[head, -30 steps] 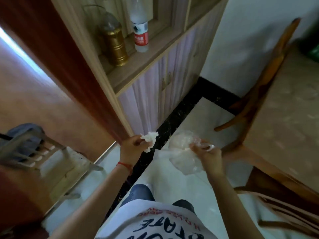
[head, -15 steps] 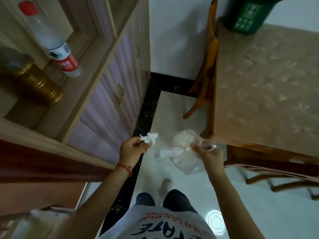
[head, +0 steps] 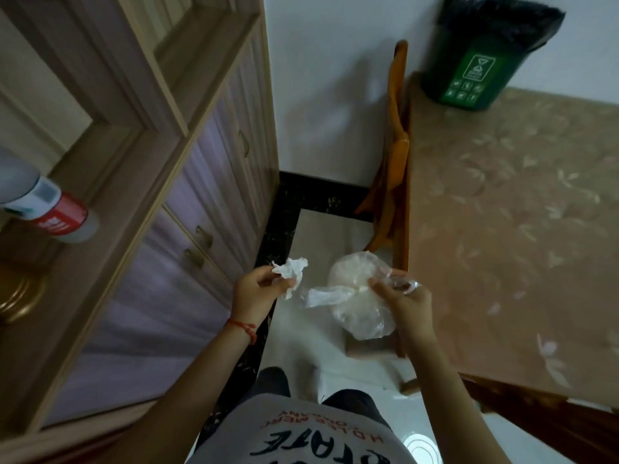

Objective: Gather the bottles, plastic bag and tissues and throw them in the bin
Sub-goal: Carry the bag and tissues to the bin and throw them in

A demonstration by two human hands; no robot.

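Note:
My left hand pinches a crumpled white tissue at waist height. Just to its right, my right hand grips a clear plastic bag, bunched into a ball with a loose tail pointing left. A green bin with a black liner stands on the far left corner of the table, well beyond both hands. A clear bottle with a red label lies tilted on the cabinet shelf at the far left.
A brown patterned table fills the right side, with a wooden chair tucked against its left edge. A wooden cabinet runs along the left. A gold jar sits on its shelf. White floor tiles lie between them.
My view has swung right, bringing the table and the whole green bin into sight. Both hands keep the same hold on the tissue and the bag.

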